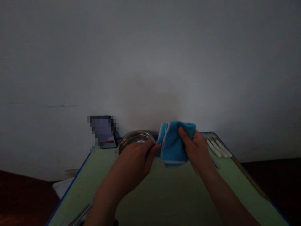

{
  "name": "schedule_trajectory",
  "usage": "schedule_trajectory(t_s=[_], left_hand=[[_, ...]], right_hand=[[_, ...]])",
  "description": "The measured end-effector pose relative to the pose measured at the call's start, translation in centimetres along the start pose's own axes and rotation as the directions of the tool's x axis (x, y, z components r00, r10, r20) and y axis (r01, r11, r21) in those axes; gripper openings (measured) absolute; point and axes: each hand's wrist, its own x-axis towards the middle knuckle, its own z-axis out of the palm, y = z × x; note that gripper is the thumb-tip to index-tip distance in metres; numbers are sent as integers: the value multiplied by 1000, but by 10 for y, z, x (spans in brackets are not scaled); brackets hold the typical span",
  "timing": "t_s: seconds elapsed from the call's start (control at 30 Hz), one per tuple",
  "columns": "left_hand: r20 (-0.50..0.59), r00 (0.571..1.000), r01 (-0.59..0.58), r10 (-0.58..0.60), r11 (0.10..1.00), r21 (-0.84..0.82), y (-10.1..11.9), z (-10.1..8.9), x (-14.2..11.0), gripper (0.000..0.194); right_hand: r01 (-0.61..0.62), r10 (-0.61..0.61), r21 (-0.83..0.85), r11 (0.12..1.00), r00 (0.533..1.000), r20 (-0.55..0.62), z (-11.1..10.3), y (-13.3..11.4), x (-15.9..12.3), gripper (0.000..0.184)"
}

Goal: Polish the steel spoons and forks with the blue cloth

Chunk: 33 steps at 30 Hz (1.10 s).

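A folded blue cloth (176, 142) with pale edging is held up above the table. My right hand (196, 147) grips it from the right, thumb across its front. At the cloth's left edge, my left hand (138, 158) is closed in a pinch. A small bright glint shows at those fingertips, but what they hold is hidden by the hand and the cloth. Just behind my left hand stands a shiny metal bowl (128, 137), its near side partly covered.
Several white-handled utensils (217, 147) lie at the table's back right. A tablet or phone-like screen (103, 131), partly pixelated, stands at the back left against the wall (150, 62). A metal bar-shaped object (81, 215) lies at front left on the green tabletop (164, 197).
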Motion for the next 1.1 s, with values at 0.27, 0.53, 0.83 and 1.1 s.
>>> schedule_trajectory(t_s=[0.27, 0.53, 0.83, 1.1], left_hand=[[-11, 1000, -28, 28, 999, -33, -5, 0, 1, 31], [57, 994, -92, 91, 996, 2, -17, -11, -2, 30], [173, 979, -84, 103, 990, -114, -30, -16, -10, 33], [284, 954, -68, 101, 990, -124, -24, -13, -12, 35]], right_hand=[[-66, 18, 178, 982, 966, 256, -8, 2, 3, 27], [246, -112, -221, 944, 866, 487, -23, -11, 7, 23], [509, -165, -451, 733, 776, 608, -24, -8, 2, 40], [498, 10, -336, 800, 548, 837, -38, -12, 2, 20]])
